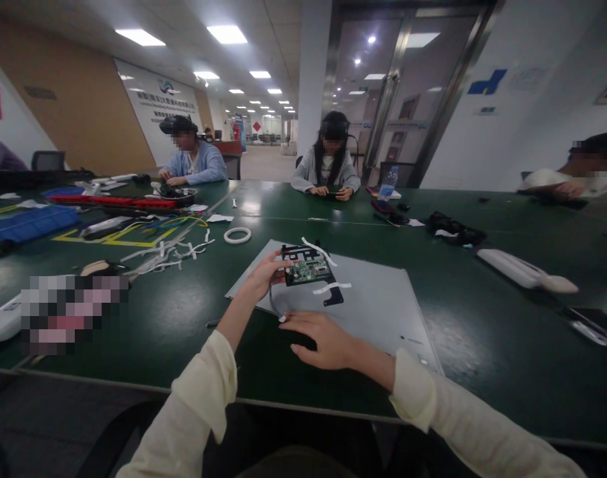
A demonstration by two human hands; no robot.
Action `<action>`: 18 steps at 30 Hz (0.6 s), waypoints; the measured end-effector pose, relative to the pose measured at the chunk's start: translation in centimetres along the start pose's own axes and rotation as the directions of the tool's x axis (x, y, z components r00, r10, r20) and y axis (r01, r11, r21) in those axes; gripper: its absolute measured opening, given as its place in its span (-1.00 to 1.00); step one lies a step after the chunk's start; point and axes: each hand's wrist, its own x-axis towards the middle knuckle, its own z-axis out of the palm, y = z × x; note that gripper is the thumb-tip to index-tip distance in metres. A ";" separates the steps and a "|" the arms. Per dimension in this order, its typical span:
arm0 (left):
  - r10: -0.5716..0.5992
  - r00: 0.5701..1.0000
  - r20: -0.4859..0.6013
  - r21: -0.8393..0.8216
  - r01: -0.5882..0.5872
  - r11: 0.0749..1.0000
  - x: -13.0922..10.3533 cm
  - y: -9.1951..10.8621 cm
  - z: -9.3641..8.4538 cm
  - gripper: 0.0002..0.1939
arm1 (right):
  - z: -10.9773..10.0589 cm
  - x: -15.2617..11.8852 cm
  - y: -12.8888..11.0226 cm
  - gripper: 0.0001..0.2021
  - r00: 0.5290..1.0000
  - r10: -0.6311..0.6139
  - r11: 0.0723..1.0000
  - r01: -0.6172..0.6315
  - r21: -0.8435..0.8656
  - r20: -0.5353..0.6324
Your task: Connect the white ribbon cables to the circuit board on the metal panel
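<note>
Gripping the circuit board (308, 269) in my left hand (266, 275), right hand (328, 340) open beside the cable (274, 306), I can't discern the contents of the blue bin (34, 227).

Left hand (267, 273): partly hidden from you by the board (308, 269)
Print (411, 340): too small to read
Right co-worker (556, 183): cut off

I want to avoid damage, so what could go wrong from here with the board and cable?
The cable runs between the left hand and the right hand; pulling them apart might strain it.

The left hand holds the board by one side, its components exposed, so a slipping grip could knock them.

Two white strips, one upper and one lower, have free ends that might catch on fingers.
</note>
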 end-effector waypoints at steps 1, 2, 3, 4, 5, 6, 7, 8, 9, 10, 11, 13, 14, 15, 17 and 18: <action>-0.003 1.000 0.001 0.004 0.003 1.000 0.0 -0.1 0.0 -0.48 | 0.2 0.1 -0.2 -0.56 1.000 -0.015 1.000 0.015 -0.001 -0.003; -0.003 1.000 0.004 0.007 0.003 1.000 0.1 -0.2 0.0 -0.48 | 0.5 0.1 -0.5 -0.55 1.000 -0.031 1.000 0.031 -0.003 -0.002; -0.001 1.000 0.009 0.010 0.001 1.000 0.2 -0.4 0.0 -0.47 | 0.8 0.2 -0.7 -0.54 0.999 -0.049 0.999 0.049 -0.004 0.001; 0.001 1.000 0.015 0.012 -0.001 1.000 0.2 -0.5 0.0 -0.46 | 1.1 0.2 -0.9 -0.53 0.998 -0.068 0.998 0.068 -0.006 0.007; 0.003 1.000 0.021 0.014 -0.003 1.000 0.3 -0.7 0.1 -0.45 | 1.4 0.3 -1.2 -0.51 0.996 -0.086 0.996 0.087 -0.008 0.013; 0.002 1.000 0.028 0.018 -0.002 1.000 0.3 -0.9 0.1 -0.45 | 1.6 0.3 -1.4 -0.50 0.994 -0.105 0.994 0.105 -0.009 0.023; -0.004 0.999 0.034 0.024 0.003 1.000 0.4 -1.1 0.2 -0.44 | 1.9 0.3 -1.6 -0.50 0.992 -0.125 0.992 0.126 -0.009 0.033; -0.015 0.999 0.041 0.031 0.013 0.999 0.4 -1.2 0.3 -0.44 | 2.0 0.3 -1.8 -0.50 0.989 -0.146 0.989 0.146 -0.008 0.040; -0.025 0.999 0.048 0.041 0.024 0.999 0.4 -1.4 0.5 -0.44 | 2.2 0.3 -1.9 -0.50 0.985 -0.165 0.986 0.165 -0.008 0.050; -0.033 0.998 0.058 0.050 0.030 0.998 0.3 -1.5 0.7 -0.45 | 2.2 0.3 -2.0 -0.50 0.981 -0.184 0.983 0.184 -0.007 0.060; -0.039 0.996 0.074 0.058 0.035 0.998 0.3 -1.7 0.9 -0.45 | 2.2 0.3 -2.0 -0.50 0.977 -0.203 0.979 0.204 -0.006 0.071; -0.052 0.992 0.114 0.076 0.044 0.996 0.2 -1.9 1.2 -0.47 | 2.1 0.3 -2.1 -0.50 0.970 -0.223 0.974 0.224 -0.010 0.093; -0.061 0.990 0.130 0.090 0.050 0.995 0.2 -2.1 1.4 -0.48 | 2.1 0.4 -2.1 -0.51 0.969 -0.223 0.974 0.225 -0.014 0.105; -0.071 0.988 0.135 0.117 0.055 0.992 0.2 -2.3 1.4 -0.50 | 2.0 0.4 -2.1 -0.51 0.969 -0.221 0.974 0.224 -0.019 0.113; -0.083 0.990 0.111 0.214 0.058 0.975 0.4 -2.6 1.5 -0.55 | 1.9 0.4 -2.2 -0.52 0.969 -0.215 0.975 0.220 -0.028 0.123; -0.075 0.993 0.093 0.277 0.047 0.960 0.6 -2.8 1.4 -0.59 | 1.9 0.4 -2.2 -0.52 0.968 -0.215 0.975 0.221 -0.029 0.125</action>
